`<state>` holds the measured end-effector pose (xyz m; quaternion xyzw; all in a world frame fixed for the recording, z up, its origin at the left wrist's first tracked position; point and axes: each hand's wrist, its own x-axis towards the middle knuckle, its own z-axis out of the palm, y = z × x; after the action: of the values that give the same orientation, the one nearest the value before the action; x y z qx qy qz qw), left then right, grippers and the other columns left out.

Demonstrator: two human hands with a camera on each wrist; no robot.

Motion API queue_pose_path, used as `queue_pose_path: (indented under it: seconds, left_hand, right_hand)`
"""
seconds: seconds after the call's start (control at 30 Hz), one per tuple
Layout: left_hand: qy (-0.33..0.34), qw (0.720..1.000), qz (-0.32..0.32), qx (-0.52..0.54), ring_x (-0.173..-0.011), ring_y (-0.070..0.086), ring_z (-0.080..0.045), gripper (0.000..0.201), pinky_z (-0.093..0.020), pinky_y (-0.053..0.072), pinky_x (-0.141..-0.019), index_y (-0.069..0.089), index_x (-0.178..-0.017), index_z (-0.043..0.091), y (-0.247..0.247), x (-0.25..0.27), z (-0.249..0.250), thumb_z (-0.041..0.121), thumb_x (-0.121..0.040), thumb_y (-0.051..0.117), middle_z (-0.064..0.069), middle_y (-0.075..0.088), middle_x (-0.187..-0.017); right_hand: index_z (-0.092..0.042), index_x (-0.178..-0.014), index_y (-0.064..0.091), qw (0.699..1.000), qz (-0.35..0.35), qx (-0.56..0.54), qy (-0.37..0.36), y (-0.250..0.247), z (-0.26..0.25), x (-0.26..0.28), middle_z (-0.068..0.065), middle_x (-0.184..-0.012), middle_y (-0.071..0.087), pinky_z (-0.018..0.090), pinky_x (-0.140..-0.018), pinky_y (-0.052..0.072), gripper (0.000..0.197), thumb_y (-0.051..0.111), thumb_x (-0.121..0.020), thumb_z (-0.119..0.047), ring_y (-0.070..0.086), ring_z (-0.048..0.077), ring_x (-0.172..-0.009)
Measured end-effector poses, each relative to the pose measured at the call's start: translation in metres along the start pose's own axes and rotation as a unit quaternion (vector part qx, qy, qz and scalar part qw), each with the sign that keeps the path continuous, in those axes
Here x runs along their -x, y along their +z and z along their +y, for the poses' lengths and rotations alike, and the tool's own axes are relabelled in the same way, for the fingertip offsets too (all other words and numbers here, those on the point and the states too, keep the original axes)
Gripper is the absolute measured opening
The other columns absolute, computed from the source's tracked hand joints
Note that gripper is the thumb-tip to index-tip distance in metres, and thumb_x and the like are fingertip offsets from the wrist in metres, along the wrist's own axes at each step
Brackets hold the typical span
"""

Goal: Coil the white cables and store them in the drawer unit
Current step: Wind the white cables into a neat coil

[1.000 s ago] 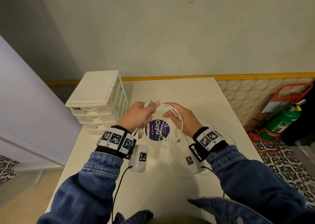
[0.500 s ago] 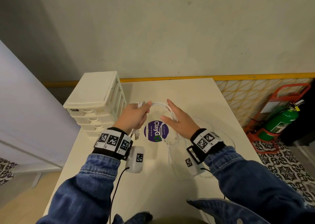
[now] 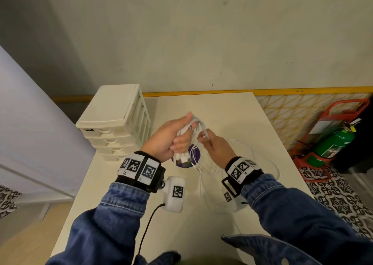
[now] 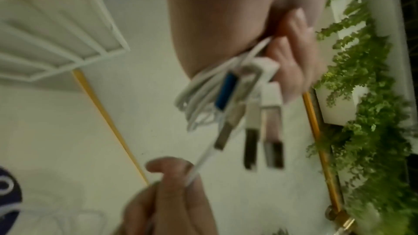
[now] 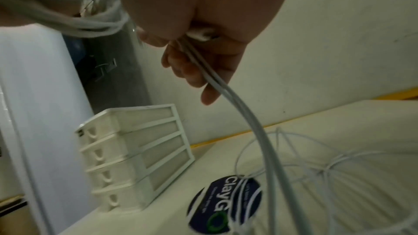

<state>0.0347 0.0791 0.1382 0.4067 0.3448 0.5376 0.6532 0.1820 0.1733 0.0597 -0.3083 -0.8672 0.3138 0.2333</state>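
Above the middle of the white table (image 3: 226,107), my left hand (image 3: 171,137) grips a bundle of coiled white cables (image 3: 189,127). Several USB plugs (image 4: 262,131) hang out of the fist below it. Just to the right, my right hand (image 3: 210,143) pinches the cable strands (image 5: 228,94) that run down to loose loops (image 3: 260,155) on the table. The cream drawer unit (image 3: 115,121) stands at the table's back left with all its drawers pushed in.
A round purple sticker (image 3: 193,155) lies on the table under my hands. A green fire extinguisher (image 3: 335,143) in a red stand sits on the floor to the right. The wall and a yellow strip (image 3: 201,92) run behind the table.
My left hand has rolled palm up and lifted with the coil in it. My right hand went from flat open fingers to a pinch on the strand near the coil.
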Motion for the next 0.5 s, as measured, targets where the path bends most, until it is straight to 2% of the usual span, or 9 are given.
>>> queue_pose_path:
  seconds: [0.07,0.13,0.23,0.3,0.37,0.43,0.5]
  left_hand:
    - [0.067,0.993,0.035,0.086,-0.027,0.029,-0.001,0.045,-0.016,0.021,-0.029,0.050,-0.082,0.012,0.001,-0.007,0.000,0.043,-0.100,0.022,0.009,0.036,-0.038]
    - [0.118,0.977,0.097,0.147,-0.028,0.029,-0.002,0.051,-0.016,0.025,-0.031,0.049,-0.082,0.012,0.002,-0.011,-0.003,0.051,-0.097,0.019,0.009,0.037,-0.039]
    - [0.177,0.949,0.192,0.177,-0.035,0.030,-0.004,0.048,-0.017,0.028,-0.038,0.048,-0.083,0.014,0.003,-0.014,-0.006,0.056,-0.094,0.027,0.009,0.035,-0.046]
    - [0.220,0.936,0.248,0.117,-0.043,0.032,-0.006,0.029,-0.018,0.031,-0.045,0.047,-0.085,0.015,-0.001,-0.014,-0.005,0.041,-0.096,0.042,0.008,0.035,-0.054]
    - [0.245,0.922,0.298,0.028,-0.048,0.038,-0.007,0.009,-0.020,0.036,-0.050,0.045,-0.095,0.014,-0.003,-0.014,-0.007,0.021,-0.095,0.051,0.007,0.041,-0.056]
    - [0.243,0.889,0.370,-0.121,-0.055,0.046,-0.011,0.020,-0.024,0.042,-0.056,0.042,-0.109,0.016,-0.003,-0.014,-0.013,0.019,-0.094,0.054,0.005,0.050,-0.060]
    - [0.251,0.836,0.415,-0.258,-0.070,0.055,-0.015,0.029,-0.028,0.049,-0.071,0.041,-0.115,0.022,-0.004,-0.014,-0.020,0.023,-0.092,0.058,-0.003,0.056,-0.074]
  right_hand:
    - [-0.011,-0.103,0.049,0.999,-0.036,-0.029,0.017,0.013,-0.004,0.004,-0.002,-0.063,0.050,0.031,-0.061,0.037,0.021,0.036,-0.098,-0.027,0.047,0.021,-0.057]
    - [-0.007,-0.110,0.046,0.996,-0.072,-0.039,0.028,0.022,-0.015,0.005,0.002,-0.069,0.052,0.032,-0.064,0.036,0.026,0.034,-0.098,-0.026,0.048,0.023,-0.065]
    - [-0.010,-0.117,0.045,0.994,-0.098,-0.046,0.022,0.030,-0.026,0.005,0.009,-0.082,0.058,0.036,-0.069,0.041,0.031,0.034,-0.098,-0.032,0.054,0.026,-0.074]
    - [-0.015,-0.118,0.046,0.994,-0.102,-0.048,0.012,0.031,-0.032,0.007,0.012,-0.099,0.064,0.039,-0.077,0.046,0.029,0.036,-0.098,-0.032,0.060,0.030,-0.088]
    - [-0.016,-0.121,0.046,0.994,-0.099,-0.043,-0.007,0.031,-0.038,0.008,0.012,-0.105,0.066,0.038,-0.078,0.046,0.030,0.037,-0.097,-0.033,0.061,0.030,-0.094]
    - [-0.015,-0.124,0.047,0.995,-0.089,-0.030,-0.028,0.029,-0.047,0.007,0.011,-0.097,0.067,0.030,-0.069,0.039,0.033,0.040,-0.096,-0.033,0.061,0.026,-0.086]
    - [-0.011,-0.118,0.052,0.996,-0.079,-0.027,-0.041,0.026,-0.055,0.005,0.002,-0.071,0.060,0.028,-0.061,0.033,0.032,0.045,-0.095,-0.031,0.053,0.018,-0.062]
